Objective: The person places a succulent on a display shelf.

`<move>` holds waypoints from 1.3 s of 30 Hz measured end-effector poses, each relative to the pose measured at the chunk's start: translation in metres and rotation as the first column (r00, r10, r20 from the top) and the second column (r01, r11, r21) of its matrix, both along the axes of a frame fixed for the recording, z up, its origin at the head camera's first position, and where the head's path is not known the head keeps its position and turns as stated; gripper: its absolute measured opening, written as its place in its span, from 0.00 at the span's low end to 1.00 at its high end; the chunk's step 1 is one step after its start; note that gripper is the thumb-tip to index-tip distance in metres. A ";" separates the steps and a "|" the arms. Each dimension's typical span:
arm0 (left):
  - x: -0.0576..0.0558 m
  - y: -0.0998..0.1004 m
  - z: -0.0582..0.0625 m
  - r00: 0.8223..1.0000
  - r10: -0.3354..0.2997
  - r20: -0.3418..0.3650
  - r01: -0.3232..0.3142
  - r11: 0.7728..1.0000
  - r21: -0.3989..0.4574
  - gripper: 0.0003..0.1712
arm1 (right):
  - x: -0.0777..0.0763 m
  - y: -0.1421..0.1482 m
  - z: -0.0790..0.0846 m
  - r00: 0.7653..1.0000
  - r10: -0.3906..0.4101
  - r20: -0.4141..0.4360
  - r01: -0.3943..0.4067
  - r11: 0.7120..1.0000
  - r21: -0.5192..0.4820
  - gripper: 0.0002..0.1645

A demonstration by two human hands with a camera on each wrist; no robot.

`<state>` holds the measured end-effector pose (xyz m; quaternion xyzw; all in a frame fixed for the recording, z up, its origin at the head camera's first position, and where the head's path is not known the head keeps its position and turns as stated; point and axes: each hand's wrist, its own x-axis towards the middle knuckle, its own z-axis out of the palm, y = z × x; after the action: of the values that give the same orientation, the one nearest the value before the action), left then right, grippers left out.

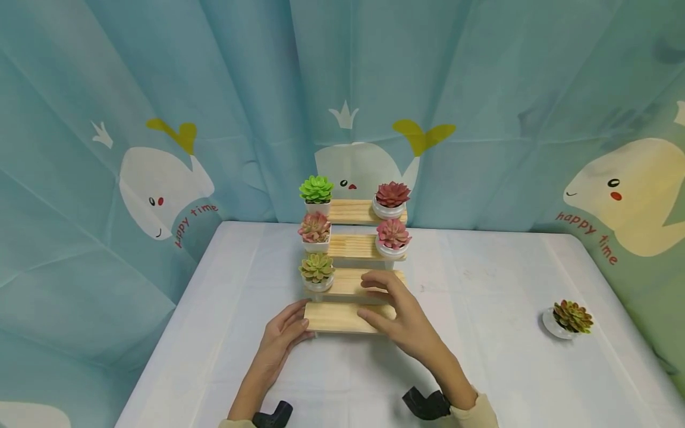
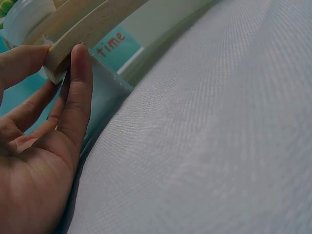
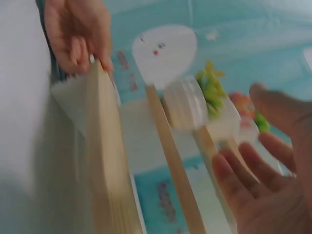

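A stepped wooden plant stand (image 1: pixel 342 318) with several pale slats stands on the white-covered table. My left hand (image 1: pixel 282 336) pinches the left end of its lowest slat; in the left wrist view, thumb and fingers lie on either side of the wood (image 2: pixel 73 41). Above the right side of the lower slats is my right hand (image 1: pixel 404 318), fingers loosely bent, holding nothing. On the stand's left side sit a bright green succulent (image 1: pixel 316 190), a pinkish one (image 1: pixel 315 229) and a yellow-green one (image 1: pixel 317 270). Two reddish succulents, one upper (image 1: pixel 393 196) and one lower (image 1: pixel 393 235), sit on its right.
A brownish-green succulent (image 1: pixel 571 317) in a white pot lies tilted on the right of the table (image 1: pixel 481 285). Behind the table hangs a blue curtain (image 1: pixel 257 107) printed with whales. Black wrist mounts (image 1: pixel 426 404) sit on both forearms.
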<state>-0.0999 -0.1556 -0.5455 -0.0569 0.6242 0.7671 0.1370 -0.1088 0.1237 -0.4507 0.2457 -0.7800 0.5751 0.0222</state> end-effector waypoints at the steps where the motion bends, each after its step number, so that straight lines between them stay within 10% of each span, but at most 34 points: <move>1: 0.000 0.000 0.000 1.000 -0.002 -0.001 0.002 1.000 -0.001 0.35 | 0.000 0.006 -0.001 1.000 0.012 -0.008 -0.012 1.000 -0.004 0.34; 12: 0.000 0.000 0.000 1.000 -0.009 -0.004 0.009 1.000 -0.001 0.35 | 0.007 0.060 -0.007 0.977 -0.174 -0.127 0.166 0.983 -0.074 0.32; 23: 0.000 0.001 0.000 1.000 -0.004 -0.012 0.004 1.000 0.002 0.35 | 0.016 0.109 -0.022 0.807 -0.573 -0.145 0.521 0.806 -0.282 0.27; 26: 0.000 0.001 0.000 1.000 -0.002 -0.019 0.002 1.000 0.001 0.34 | 0.018 0.119 -0.025 0.727 -0.677 -0.115 0.631 0.725 -0.275 0.28; 35: 0.000 0.001 0.001 1.000 -0.005 -0.020 0.005 1.000 0.001 0.34 | 0.021 0.151 -0.041 0.353 -0.935 -0.043 0.920 0.355 -0.166 0.36; 39: 0.001 0.000 0.001 1.000 -0.009 -0.018 0.009 1.000 0.003 0.34 | 0.022 0.163 -0.044 0.232 -0.972 -0.040 0.956 0.236 -0.174 0.39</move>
<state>-0.0992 -0.1552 -0.5449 -0.0469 0.6247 0.7678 0.1347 -0.0871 0.2868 -0.4946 -0.2488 -0.7281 0.4633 0.4397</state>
